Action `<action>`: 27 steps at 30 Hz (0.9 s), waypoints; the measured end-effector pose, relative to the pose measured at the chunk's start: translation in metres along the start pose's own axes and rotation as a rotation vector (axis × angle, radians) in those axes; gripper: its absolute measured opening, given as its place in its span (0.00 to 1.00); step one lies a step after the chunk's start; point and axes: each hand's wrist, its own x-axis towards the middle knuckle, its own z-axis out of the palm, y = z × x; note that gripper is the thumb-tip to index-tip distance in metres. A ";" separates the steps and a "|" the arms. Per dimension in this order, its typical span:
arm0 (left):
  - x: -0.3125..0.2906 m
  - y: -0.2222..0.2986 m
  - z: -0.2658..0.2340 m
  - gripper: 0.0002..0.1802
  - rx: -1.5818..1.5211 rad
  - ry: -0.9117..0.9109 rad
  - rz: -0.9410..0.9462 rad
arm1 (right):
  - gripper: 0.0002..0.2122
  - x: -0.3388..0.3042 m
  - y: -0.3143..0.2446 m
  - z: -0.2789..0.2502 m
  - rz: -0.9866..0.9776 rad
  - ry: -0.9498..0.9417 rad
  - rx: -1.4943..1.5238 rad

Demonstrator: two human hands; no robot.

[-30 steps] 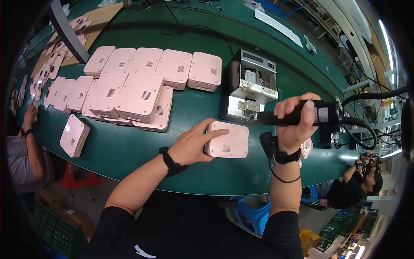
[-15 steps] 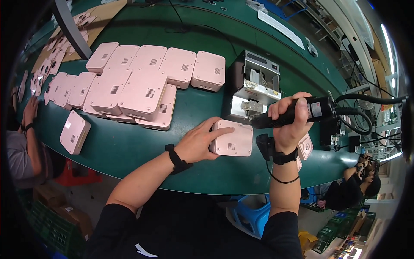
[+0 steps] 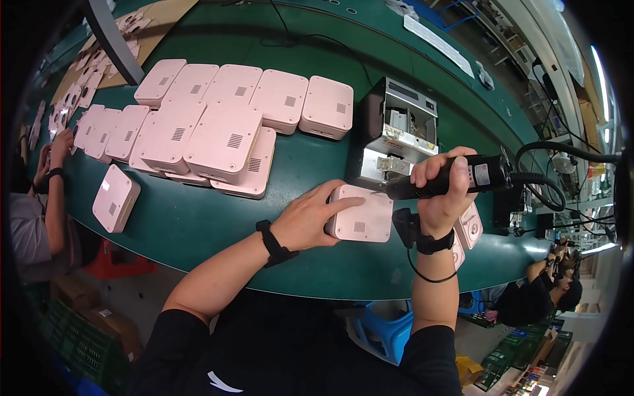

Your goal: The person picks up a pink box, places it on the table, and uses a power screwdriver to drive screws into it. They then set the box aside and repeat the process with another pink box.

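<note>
My left hand (image 3: 310, 214) grips the left side of a pale pink square plastic case (image 3: 370, 223), thumb and fingers spread around its edge and top. The case lies on the green table with its slotted face up. My right hand (image 3: 444, 183) is wrapped around a black electric screwdriver (image 3: 477, 177), held nearly level with its cable trailing right. The tool's thin bit points left, at the case's upper edge near the corner; whether it touches a screw cannot be made out. Just behind stands a black and silver screw feeder (image 3: 396, 135).
Several similar pink cases (image 3: 224, 138) are stacked at the left, and one single case (image 3: 116, 199) sits apart nearer the edge. More pink parts (image 3: 469, 226) lie beyond my right wrist. A co-worker's hand (image 3: 61, 146) is at the far left. A blue stool (image 3: 389, 333) stands below the table edge.
The whole view has shifted slightly. My hands, the case and the screwdriver keep nearly the same positions to each other. The co-worker's hands at the left have risen among the parts.
</note>
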 end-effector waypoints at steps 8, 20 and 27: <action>0.017 0.015 -0.010 0.48 0.228 -0.038 0.069 | 0.10 0.000 -0.001 0.001 0.000 0.006 -0.004; 0.020 0.022 -0.008 0.45 0.396 -0.006 0.068 | 0.10 -0.010 -0.008 -0.007 -0.091 0.049 0.042; 0.018 0.021 0.000 0.35 0.230 0.250 0.052 | 0.12 -0.010 -0.012 -0.005 -0.067 0.035 0.048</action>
